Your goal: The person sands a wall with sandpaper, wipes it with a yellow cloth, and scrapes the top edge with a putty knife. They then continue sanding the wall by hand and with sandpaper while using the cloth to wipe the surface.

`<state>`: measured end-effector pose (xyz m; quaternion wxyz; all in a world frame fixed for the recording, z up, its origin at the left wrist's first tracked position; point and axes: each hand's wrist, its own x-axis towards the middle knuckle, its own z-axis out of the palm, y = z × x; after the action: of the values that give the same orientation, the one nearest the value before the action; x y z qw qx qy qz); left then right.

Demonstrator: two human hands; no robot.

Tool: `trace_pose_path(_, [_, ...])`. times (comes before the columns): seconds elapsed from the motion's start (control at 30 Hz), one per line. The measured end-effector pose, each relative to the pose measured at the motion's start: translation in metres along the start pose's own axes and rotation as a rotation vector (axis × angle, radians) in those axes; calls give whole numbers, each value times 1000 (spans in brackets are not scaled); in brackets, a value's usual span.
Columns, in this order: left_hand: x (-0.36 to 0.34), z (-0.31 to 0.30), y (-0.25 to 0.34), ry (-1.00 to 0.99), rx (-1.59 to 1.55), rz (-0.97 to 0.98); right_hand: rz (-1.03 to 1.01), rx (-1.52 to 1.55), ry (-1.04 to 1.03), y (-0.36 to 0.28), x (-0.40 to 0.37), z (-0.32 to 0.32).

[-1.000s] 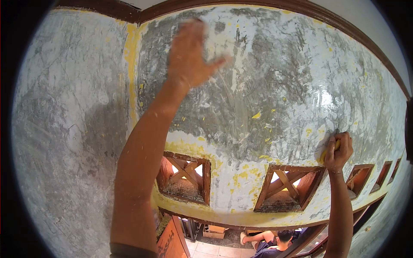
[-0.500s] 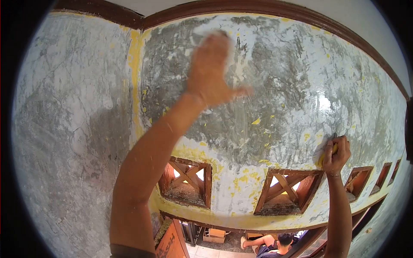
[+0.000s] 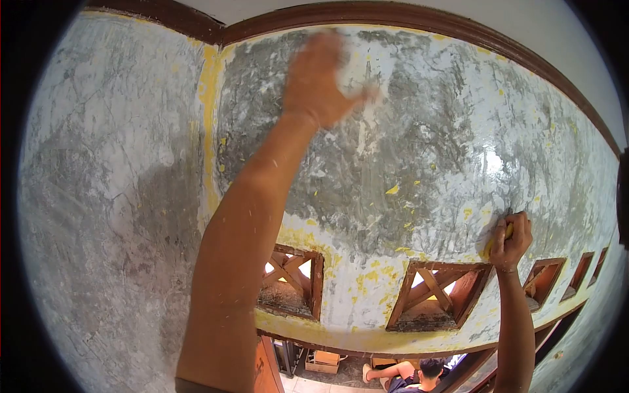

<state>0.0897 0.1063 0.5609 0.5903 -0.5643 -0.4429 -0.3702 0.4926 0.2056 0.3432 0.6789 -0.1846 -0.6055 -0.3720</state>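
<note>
My left hand (image 3: 317,82) reaches high against the patchy grey and white wall (image 3: 419,124), just below the ceiling trim. Its fingers are stretched upward and the thumb sticks out to the side; motion smears the fingertips. I see nothing held in it. Lower on the right, my right hand (image 3: 513,243) is closed around a small yellow object (image 3: 508,230) close to the wall. Fingers cover most of that object, so its kind cannot be told. Yellow paint flecks (image 3: 392,190) dot the wall around both hands.
Brown wooden trim (image 3: 393,14) runs along the ceiling. Below my hands are wood-framed vent openings (image 3: 438,295) with crossed slats. A person (image 3: 429,373) sits on the floor far below, near a wooden crate (image 3: 324,359). Another wall (image 3: 118,164) meets this one at the left.
My left hand has slid upward along the wall, closer to the ceiling trim, and its forearm has followed. My right hand stays at nearly the same spot, still closed on the yellow object.
</note>
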Motion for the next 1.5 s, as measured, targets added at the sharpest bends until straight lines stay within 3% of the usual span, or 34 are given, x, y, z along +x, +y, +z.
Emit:
trace_pose_path(0.03, [10, -5, -8, 45, 23, -406, -8, -5, 2, 0, 2, 0])
trace_pose_path(0.07, [11, -2, -3, 47, 21, -402, -11, -12, 3, 0, 1, 0])
trace_pose_path(0.17, [-2, 13, 42, 151, 81, -180, 3, -2, 3, 3, -1, 1])
trace_pose_path(0.2, [-16, 15, 71, 159, -119, 81, 5, 4, -1, 0, -2, 0])
trace_pose_path(0.23, [-14, 12, 70, 163, -114, 83, -6, 3, 4, -2, -1, -1])
trace_pose_path(0.3, [-10, 8, 68, 46, -176, 389, -34, -1, 8, -1, 4, 0])
trace_pose_path(0.33, [3, 5, 48, 109, -176, 187, -30, 9, 11, -1, 1, 0])
trace_pose_path(0.37, [11, 14, 30, 244, -27, -140, -24, 13, 26, 0, 1, 1])
trace_pose_path(0.43, [19, 16, 35, 218, 4, -370, -10, -1, 32, 1, 4, 2])
trace_pose_path(0.5, [10, 31, 89, 212, 21, -366, 12, -4, 13, -1, -4, 0])
trace_pose_path(0.53, [4, 35, 111, 214, 15, -171, 15, -3, 20, 0, -4, 0])
trace_pose_path(0.57, [0, 26, 114, 220, 19, -176, 11, 0, 31, 1, -1, 2])
trace_pose_path(0.63, [-3, 11, 115, -44, 104, -84, 3, 4, 35, 0, -1, 2])
trace_pose_path(0.7, [0, 8, 85, -15, 132, -96, -7, 10, 35, 0, 1, 0])
trace_pose_path(0.77, [0, 15, 54, 76, 134, -456, 4, 7, 37, -1, 1, 0])
trace_pose_path(0.8, [0, 16, 56, 103, 184, -514, 23, 5, 46, 0, 0, 0])
trace_pose_path(0.83, [-1, 21, 63, 99, 185, -500, 24, 14, 48, 1, -1, 0])
trace_pose_path(0.9, [-8, 9, 91, 15, 29, 89, 16, 27, 44, 2, -1, 1])
trace_pose_path(0.93, [-10, 29, 83, 93, -138, 235, 19, 31, 48, 2, -1, 2])
trace_pose_path(0.97, [-6, 20, 78, 87, -138, 225, 20, 38, 48, 2, -1, 1])
trace_pose_path(1.03, [11, -1, 58, -47, 149, -93, 20, 36, 38, 2, -2, 1])
trace_pose_path(1.07, [16, 8, 43, 75, 201, -373, 25, 28, 37, 2, -2, 0])
trace_pose_path(1.1, [17, 24, 39, 72, 200, -370, 29, 27, 35, 1, -1, -1])
trace_pose_path(1.17, [15, 23, 64, 122, 85, -577, 27, 36, 33, -1, 1, -1])
trace_pose_path(1.2, [6, 23, 83, 121, 28, -292, 30, 46, 24, -1, -1, -2])
trace_pose_path(1.23, [-4, 24, 94, 114, 39, -300, 19, 52, 15, 0, -2, -3])
trace_pose_path(1.3, [-10, 23, 103, 28, -69, 270, -9, 69, 21, 1, 3, -1])
trace_pose_path(1.33, [-2, 18, 89, 27, -47, 267, -30, 75, 16, 0, 3, -2])
trace_pose_path(1.4, [12, 2, 58, 10, 54, -128, -35, 78, 12, 2, 1, -3])
trace_pose_path(1.43, [15, 24, 31, 128, 116, -397, -34, 80, 19, 4, 2, -4])
trace_pose_path(1.5, [15, 28, 29, 170, 26, -736, -34, 100, -1, 5, 1, -5])
